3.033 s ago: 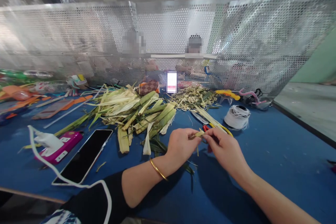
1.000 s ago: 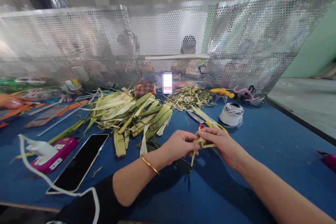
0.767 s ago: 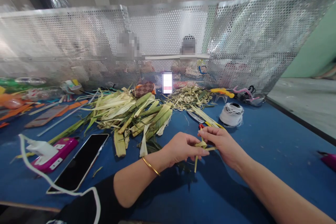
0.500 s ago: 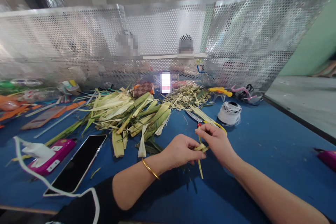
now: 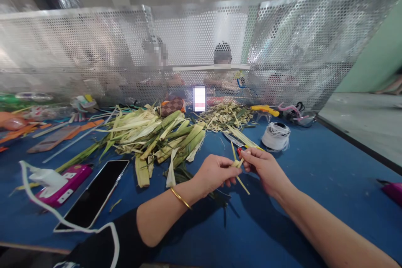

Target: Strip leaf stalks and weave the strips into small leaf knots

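Observation:
My left hand (image 5: pixel 218 172), with a gold bangle at the wrist, pinches a small folded piece of pale green husk strip (image 5: pixel 236 163) between thumb and fingers. One narrow end of the strip points up and another hangs down to the right. My right hand (image 5: pixel 259 166) is closed at the strip's right side, its fingertips pinching a short end. Just beyond the right fingers lie scissors (image 5: pixel 233 139) with a red and yellow handle, partly hidden by the hand. Long pale husk strips (image 5: pixel 243 136) lie beside them.
A heap of corn husks (image 5: pixel 157 134) covers the left middle of the blue table. Behind are shredded husk pieces (image 5: pixel 228 116) and a lit phone (image 5: pixel 199 99). White string (image 5: pixel 275 136) stands right. A dark phone (image 5: pixel 94 194) and pink power strip (image 5: pixel 64 184) lie left. A perforated metal screen (image 5: pixel 194 33) rises behind.
Both hands have moved slightly up. The husk strip has turned, so its lower end now slants to the right, and the right fingers have come down to its side.

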`<move>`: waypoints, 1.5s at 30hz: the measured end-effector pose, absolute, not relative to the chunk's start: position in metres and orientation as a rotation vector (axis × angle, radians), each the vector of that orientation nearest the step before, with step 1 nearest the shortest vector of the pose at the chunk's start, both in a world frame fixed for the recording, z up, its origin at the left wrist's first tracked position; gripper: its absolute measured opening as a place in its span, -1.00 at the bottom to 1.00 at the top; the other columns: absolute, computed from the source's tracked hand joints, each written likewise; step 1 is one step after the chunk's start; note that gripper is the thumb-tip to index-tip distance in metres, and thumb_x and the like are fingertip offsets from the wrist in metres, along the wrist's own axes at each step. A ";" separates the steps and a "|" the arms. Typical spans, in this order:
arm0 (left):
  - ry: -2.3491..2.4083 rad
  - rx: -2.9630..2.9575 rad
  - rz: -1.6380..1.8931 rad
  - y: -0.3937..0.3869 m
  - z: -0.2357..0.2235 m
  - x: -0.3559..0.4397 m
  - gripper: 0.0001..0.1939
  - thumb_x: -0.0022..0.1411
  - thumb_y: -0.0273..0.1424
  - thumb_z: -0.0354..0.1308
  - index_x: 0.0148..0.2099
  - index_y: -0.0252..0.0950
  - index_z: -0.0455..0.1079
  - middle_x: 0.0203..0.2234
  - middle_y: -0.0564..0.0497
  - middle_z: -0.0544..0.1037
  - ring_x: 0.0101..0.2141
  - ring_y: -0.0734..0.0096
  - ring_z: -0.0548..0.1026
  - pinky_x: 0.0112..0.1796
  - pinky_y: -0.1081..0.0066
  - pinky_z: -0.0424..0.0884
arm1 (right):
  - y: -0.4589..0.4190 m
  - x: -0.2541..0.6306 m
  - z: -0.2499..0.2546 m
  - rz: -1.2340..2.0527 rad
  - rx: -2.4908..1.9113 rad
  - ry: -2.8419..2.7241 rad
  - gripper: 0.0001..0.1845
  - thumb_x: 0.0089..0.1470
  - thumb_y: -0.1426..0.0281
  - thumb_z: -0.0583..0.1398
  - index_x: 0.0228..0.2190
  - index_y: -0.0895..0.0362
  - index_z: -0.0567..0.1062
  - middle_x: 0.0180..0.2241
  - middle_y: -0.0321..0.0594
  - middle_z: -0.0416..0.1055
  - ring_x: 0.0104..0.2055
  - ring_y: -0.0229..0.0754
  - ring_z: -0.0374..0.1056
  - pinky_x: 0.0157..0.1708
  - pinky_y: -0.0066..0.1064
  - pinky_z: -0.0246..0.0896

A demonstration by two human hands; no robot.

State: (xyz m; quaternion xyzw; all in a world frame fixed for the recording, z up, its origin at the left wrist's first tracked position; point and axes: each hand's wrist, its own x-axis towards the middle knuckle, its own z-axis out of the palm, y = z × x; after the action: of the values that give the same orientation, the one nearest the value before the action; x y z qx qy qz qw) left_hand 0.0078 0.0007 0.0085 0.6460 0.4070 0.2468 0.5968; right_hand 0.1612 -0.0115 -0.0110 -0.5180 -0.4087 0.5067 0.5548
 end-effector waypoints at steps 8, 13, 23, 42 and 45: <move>0.966 1.242 0.601 0.006 0.002 0.007 -0.73 -0.04 -0.23 0.27 -0.48 -0.37 0.43 -0.62 0.02 0.50 -0.63 0.54 0.40 -0.55 0.50 0.30 | -0.011 0.170 -0.014 0.674 -1.357 -1.216 -0.68 -0.07 0.13 0.25 -0.40 0.14 0.49 -0.51 -0.24 0.42 -0.47 -0.19 0.31 -0.42 -0.33 0.20; 0.949 1.007 0.705 0.011 -0.002 0.006 -0.61 -0.25 -0.17 0.40 -0.48 -0.38 0.43 -0.60 0.04 0.48 -0.57 0.53 0.41 -0.47 0.48 0.35 | -0.028 0.162 -0.003 -0.329 -0.951 -2.122 -0.80 0.19 0.44 0.08 -0.37 0.09 0.50 -0.43 -0.23 0.44 -0.34 -0.20 0.31 -0.21 -0.30 0.12; 0.809 0.990 0.668 0.013 0.001 0.003 -0.62 -0.29 -0.22 0.43 -0.48 -0.40 0.45 -0.59 0.07 0.43 -0.53 0.57 0.36 -0.36 0.46 0.34 | -0.028 0.150 -0.011 -0.819 -0.869 -2.354 -0.65 0.23 0.58 -0.07 -0.43 0.19 0.45 -0.51 -0.21 0.37 -0.44 -0.19 0.22 -0.20 -0.29 0.05; 0.897 0.914 0.837 0.016 0.010 0.001 -0.88 -0.01 -0.43 0.24 -0.38 -0.39 0.44 -0.52 -0.05 0.55 -0.49 0.44 0.50 -0.34 0.41 0.44 | -0.028 0.161 -0.008 -0.295 -1.332 -1.912 -0.77 0.23 0.25 0.05 -0.32 0.11 0.43 -0.36 -0.15 0.46 -0.33 -0.13 0.36 -0.33 -0.34 0.18; 0.943 0.943 0.825 0.014 0.011 0.002 -0.90 0.03 -0.44 0.22 -0.40 -0.39 0.42 -0.58 0.00 0.51 -0.56 0.50 0.46 -0.38 0.43 0.44 | -0.025 0.163 -0.012 -0.300 -1.385 -1.989 -0.73 0.23 0.26 0.04 -0.42 0.10 0.42 -0.44 -0.20 0.43 -0.41 -0.16 0.31 -0.37 -0.35 0.13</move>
State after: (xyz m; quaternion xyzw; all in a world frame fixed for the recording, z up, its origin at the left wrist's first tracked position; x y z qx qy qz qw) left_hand 0.0016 0.0142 0.0110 0.4247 0.4248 0.3714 0.7080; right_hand 0.1631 -0.0250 -0.0117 -0.5327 -0.7652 -0.1154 0.3425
